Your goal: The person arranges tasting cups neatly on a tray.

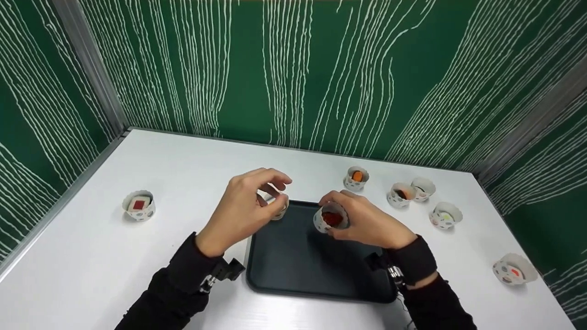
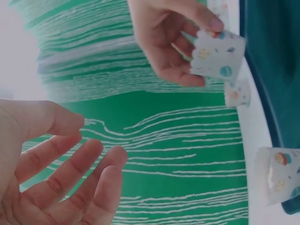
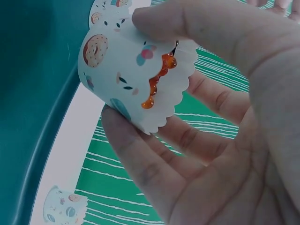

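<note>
My right hand point(image 1: 369, 222) grips a white paper cup point(image 1: 319, 223) with a printed pattern and a scalloped rim, thumb on one side and fingers on the other. Glossy orange-red beads, like roe, show inside it. The cup is over the back right part of a dark tray point(image 1: 293, 275), and in the right wrist view it looks tilted. My left hand point(image 1: 245, 208) holds nothing, its fingers loosely bent with a gap to the thumb. Partly hidden behind that hand, another paper cup point(image 2: 281, 178) stands at the tray's back left corner.
More paper cups stand on the white table point(image 1: 192, 169). One cup point(image 1: 140, 206) with a red-topped white piece is at left. Behind the tray is a cup point(image 1: 355, 178) with an orange piece; several others, including one cup point(image 1: 513, 270), stand at right. Green walls point(image 1: 247, 68) enclose the table.
</note>
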Demonstrator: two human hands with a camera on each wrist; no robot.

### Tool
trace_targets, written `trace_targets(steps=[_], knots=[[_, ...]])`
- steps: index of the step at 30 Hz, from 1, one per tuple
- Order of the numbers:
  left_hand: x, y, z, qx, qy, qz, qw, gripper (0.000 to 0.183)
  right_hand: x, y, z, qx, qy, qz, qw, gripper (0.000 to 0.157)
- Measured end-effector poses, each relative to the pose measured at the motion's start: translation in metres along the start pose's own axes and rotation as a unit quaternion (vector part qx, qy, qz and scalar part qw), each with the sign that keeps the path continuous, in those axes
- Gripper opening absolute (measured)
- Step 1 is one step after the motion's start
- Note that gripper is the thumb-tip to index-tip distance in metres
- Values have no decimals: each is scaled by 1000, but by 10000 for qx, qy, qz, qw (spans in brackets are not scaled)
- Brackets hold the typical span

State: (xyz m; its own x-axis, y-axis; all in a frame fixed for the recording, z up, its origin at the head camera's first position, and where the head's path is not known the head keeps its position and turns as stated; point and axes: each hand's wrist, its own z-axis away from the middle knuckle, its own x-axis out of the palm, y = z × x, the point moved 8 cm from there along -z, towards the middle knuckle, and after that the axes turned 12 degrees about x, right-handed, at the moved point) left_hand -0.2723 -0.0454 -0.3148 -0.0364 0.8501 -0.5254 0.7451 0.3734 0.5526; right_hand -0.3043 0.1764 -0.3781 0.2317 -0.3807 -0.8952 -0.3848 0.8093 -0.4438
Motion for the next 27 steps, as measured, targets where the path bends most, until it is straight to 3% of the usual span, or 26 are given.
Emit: trace_targets(steps=[11,27], knots=[[-12,-3,-1,-116,135,16,9998,23,9,0,-26,-19,-174,183,9997,52],[-14,-3,-2,-147,77,-17,9999,23,24,2,-59,109,-355,337,9987,55]])
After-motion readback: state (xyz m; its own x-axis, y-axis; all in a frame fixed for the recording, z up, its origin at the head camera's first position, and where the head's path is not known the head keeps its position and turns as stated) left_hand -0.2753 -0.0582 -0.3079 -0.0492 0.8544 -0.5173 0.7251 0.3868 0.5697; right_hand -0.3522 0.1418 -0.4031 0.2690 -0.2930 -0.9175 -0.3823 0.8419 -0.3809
